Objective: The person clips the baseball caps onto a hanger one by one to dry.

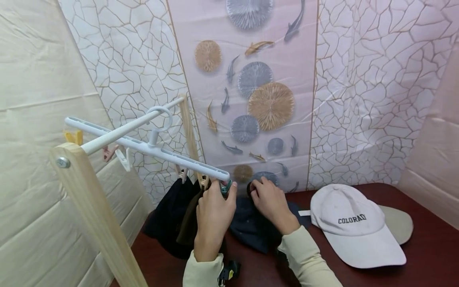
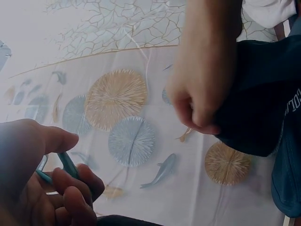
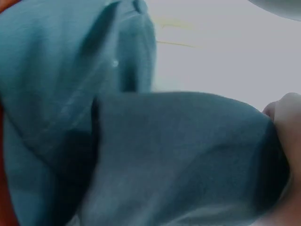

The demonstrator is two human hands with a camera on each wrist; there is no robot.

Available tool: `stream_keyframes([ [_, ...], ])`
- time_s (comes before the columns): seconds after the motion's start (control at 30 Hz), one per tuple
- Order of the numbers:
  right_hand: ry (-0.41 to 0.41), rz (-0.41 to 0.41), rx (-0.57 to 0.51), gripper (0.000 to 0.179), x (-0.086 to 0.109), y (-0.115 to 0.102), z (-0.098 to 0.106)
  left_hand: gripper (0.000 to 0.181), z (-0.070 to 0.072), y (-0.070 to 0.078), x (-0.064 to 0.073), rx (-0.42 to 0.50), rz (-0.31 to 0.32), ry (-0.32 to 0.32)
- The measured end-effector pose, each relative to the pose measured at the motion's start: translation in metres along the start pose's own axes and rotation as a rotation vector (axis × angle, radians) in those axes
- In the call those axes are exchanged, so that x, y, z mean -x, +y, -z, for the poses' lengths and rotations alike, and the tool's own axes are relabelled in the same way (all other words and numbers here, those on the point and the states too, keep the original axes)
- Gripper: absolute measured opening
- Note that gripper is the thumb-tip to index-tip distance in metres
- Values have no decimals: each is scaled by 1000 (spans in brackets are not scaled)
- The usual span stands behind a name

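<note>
Hanger at 9 o'clock: smooth plastic. Leg at 8: matt wood, shiny metal screw. Green clip: smooth plastic. Navy cap at 6, white cap at 4: matt cloth. Backdrop at 12: creased cloth.

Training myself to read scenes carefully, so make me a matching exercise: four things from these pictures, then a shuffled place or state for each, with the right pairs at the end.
Things
1. White cap
2. Green clip
3. White hanger
4. Navy cap

Places and states
A. Gripped by the right hand
B. Hooked over the white rod
C. Lying on the table, touched by neither hand
D. Held by the left hand

Pairs: 1-C, 2-D, 3-B, 4-A
</note>
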State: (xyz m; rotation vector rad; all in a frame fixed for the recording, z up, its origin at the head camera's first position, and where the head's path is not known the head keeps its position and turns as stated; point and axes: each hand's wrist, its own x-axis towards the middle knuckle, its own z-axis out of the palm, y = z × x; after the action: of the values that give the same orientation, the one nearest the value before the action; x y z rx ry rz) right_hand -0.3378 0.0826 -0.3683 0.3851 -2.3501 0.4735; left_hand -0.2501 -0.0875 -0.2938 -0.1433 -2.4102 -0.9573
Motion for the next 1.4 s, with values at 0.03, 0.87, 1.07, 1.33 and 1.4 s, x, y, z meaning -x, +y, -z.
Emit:
stream_keyframes([
  [0.03, 21, -9, -16, 7, 0, -1, 2, 34, -1, 0, 0, 2, -3, -1],
  [0.87, -241, -243, -182, 32, -15, -29, 102, 39, -4, 6, 6, 39, -51, 88],
  [1.07, -350, -136, -144, 32, -12, -36, 118, 42, -3, 8, 6, 48, -78, 129],
  [1.33, -295, -70, -90, 23, -9, -43, 128, 35, 5, 10, 8, 69, -80, 181],
  [1.4, -288, -54, -74, 21, -7, -45, 129, 33, 8, 9, 9, 90, -71, 189],
])
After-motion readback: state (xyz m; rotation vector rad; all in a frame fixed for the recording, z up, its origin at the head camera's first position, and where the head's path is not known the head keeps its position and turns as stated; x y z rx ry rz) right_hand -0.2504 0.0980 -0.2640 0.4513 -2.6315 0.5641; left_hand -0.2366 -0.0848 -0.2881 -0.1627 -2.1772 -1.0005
